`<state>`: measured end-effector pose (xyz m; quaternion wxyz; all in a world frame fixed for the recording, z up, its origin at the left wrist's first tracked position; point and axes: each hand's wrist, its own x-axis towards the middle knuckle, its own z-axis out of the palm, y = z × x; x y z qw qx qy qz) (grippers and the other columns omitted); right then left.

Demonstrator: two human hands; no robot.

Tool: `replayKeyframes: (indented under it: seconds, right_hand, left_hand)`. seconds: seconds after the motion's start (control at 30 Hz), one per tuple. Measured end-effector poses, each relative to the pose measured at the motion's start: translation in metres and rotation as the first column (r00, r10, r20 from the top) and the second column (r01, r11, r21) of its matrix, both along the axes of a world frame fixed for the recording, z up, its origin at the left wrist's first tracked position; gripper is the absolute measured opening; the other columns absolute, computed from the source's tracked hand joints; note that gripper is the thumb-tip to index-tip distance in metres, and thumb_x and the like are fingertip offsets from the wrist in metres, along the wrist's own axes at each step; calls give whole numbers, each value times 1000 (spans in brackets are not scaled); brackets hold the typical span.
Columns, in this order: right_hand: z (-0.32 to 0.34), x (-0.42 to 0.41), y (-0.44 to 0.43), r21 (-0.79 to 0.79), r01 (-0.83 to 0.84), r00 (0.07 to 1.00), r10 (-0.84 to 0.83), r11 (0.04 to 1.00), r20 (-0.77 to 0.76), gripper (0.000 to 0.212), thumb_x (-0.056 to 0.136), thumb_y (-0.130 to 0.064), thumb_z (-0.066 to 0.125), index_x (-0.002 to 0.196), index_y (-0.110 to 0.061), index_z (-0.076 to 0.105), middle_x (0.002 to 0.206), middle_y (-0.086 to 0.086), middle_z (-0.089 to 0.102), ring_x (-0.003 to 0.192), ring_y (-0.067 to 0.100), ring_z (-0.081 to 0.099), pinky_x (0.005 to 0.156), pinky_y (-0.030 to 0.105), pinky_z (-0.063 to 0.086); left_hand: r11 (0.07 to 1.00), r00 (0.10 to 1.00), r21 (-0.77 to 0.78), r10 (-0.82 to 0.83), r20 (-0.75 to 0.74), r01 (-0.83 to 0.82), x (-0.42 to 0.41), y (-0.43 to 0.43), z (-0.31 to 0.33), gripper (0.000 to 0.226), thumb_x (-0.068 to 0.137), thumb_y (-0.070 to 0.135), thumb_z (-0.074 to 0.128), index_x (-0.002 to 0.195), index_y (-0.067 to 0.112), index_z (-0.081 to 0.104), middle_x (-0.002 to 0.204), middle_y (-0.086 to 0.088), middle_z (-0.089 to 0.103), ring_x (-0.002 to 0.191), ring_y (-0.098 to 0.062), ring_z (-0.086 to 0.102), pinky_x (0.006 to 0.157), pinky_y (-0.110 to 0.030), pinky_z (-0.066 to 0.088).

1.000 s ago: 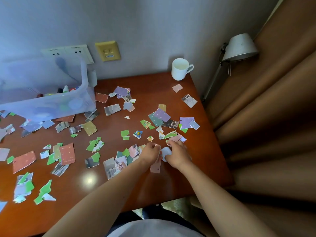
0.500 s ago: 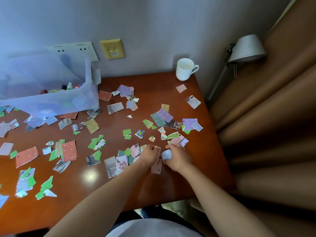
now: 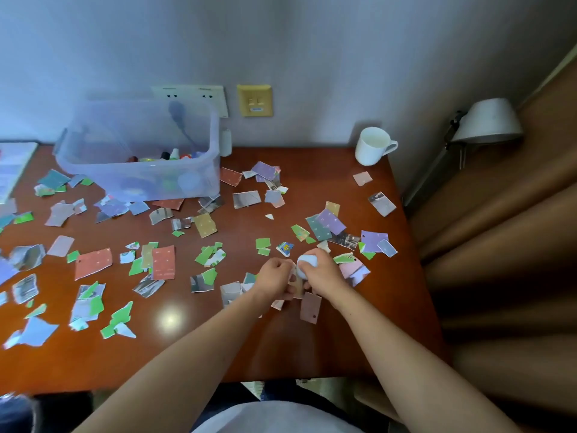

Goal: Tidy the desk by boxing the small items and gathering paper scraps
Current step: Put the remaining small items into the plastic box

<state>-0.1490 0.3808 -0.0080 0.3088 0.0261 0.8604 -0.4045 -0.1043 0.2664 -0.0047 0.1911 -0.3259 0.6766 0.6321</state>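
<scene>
Right hand (image 3: pixel 321 274) grips pale object (image 3: pixel 307 261); left hand (image 3: pixel 276 278) beside.

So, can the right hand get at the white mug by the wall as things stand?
Probably yes: only flat paper scraps lie between the right hand and the white mug, nothing tall. But its fingers grip a small pale object, so taking the mug would be awkward.

A pale grey-blue wall (image 3: pixel 312 42) stands behind the shiny red-brown wooden bench (image 3: pixel 315 176). On the wall are white sockets (image 3: pixel 190 95) and a yellow switch plate (image 3: pixel 254 100). A white lamp (image 3: pixel 487 120) leans in beside the brown curtain (image 3: pixel 499 245) on the right. A bright spot of light (image 3: pixel 170 318) shines on the wood.
</scene>
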Motion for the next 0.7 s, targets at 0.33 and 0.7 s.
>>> replayKeyframes:
  seconds: [0.33,0.7]
  right_hand:
    - [44,-4,-108,-222,93,995,-81,971,60,19,99,-25,45,108,-13,56,82,11,56,46,15,47,36,17,31]
    - [88,-21,-233,-362,90,996,-82,928,37,17,99,-25,46,110,-14,53,96,15,56,51,16,46,36,16,32]
  left_hand:
    - [967,965,-81,228,-129,-240,9,-104,46,28,96,34,51,78,14,57,55,1,48,39,-11,40,40,-17,27]
    - [938,912,-78,307,-270,-339,3,-229,94,19,92,20,47,83,6,57,62,-7,48,42,-11,39,39,-17,29]
